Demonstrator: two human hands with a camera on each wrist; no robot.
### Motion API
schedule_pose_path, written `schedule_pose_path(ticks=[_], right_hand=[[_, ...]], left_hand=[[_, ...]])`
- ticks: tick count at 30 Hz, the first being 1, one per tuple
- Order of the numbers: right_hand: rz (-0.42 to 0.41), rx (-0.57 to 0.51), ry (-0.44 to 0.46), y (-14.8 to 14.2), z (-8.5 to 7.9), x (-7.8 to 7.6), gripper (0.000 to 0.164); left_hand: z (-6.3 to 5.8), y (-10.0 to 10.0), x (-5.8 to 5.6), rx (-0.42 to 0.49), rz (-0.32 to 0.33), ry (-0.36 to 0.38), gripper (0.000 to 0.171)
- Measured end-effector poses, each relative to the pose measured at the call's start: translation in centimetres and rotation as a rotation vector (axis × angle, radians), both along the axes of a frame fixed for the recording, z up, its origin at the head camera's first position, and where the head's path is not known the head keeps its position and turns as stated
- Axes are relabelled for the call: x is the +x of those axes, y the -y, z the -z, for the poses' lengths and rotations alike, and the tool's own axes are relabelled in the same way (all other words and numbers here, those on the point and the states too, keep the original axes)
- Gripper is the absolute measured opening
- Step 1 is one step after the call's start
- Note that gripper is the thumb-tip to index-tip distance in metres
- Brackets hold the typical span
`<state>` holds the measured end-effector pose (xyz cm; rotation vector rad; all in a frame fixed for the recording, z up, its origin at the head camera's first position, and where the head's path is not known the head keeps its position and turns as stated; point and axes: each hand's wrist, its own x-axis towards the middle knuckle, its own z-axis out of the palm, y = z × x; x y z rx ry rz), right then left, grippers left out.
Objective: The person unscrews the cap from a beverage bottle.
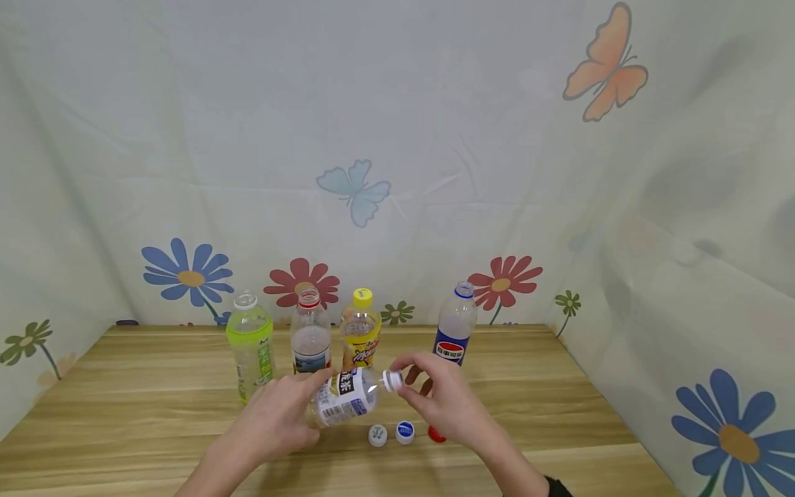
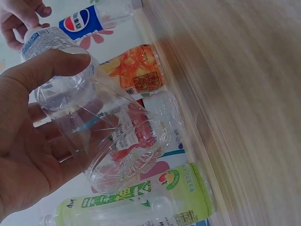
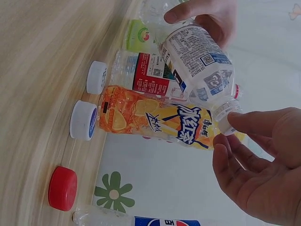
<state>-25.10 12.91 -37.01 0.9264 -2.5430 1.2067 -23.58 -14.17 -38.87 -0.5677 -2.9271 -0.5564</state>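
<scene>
Held tilted above the table is a clear plastic bottle (image 1: pixel 348 399) with a white label. My left hand (image 1: pixel 279 417) grips its lower body, the thumb lying across it in the left wrist view. At the neck, my right hand (image 1: pixel 447 400) pinches the white cap (image 3: pixel 226 126) between thumb and fingertips. The cap sits at the mouth; whether it is loose cannot be told. Below the bottle lie a white cap (image 1: pixel 377 435), a white cap with a blue top (image 1: pixel 405 432) and a red cap (image 1: pixel 437 435), partly hidden by my right hand in the head view.
Behind my hands stand an uncapped green-labelled bottle (image 1: pixel 250 345), an uncapped bottle with a red neck ring (image 1: pixel 310 338) and a yellow-capped iced tea bottle (image 1: pixel 361 335). An uncapped blue-labelled cola bottle (image 1: pixel 456 328) stands to the right. A patterned curtain (image 1: pixel 248 138) encloses the wooden table (image 1: pixel 528 386).
</scene>
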Motion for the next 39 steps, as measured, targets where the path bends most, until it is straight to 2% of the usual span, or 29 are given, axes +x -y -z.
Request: schedule_pose_path(ticks=[5, 11, 19, 29, 39], right_hand=[[0.020, -0.018, 0.054, 0.02, -0.01, -0.05, 0.039], [0.050, -0.016, 0.122, 0.07, 0.10, -0.03, 0.032], [0.056, 0.026, 0.113, 0.02, 0.23, -0.07, 0.027], [0.029, 0.018, 0.075, -0.12, -0.09, 0.06, 0.022], [0.040, 0.016, 0.044, -0.51, -0.20, -0.24, 0.024]], left_hand=[[0.04, 0.00, -0.02, 0.004, 0.002, 0.009, 0.083], [0.04, -0.01, 0.04, -0.011, 0.003, -0.002, 0.081], [-0.01, -0.12, 0.11, -0.010, 0.002, 0.001, 0.082], [0.08, -0.01, 0.02, -0.013, 0.003, 0.001, 0.082], [0.04, -0.03, -0.06, 0.003, -0.002, 0.024, 0.084]])
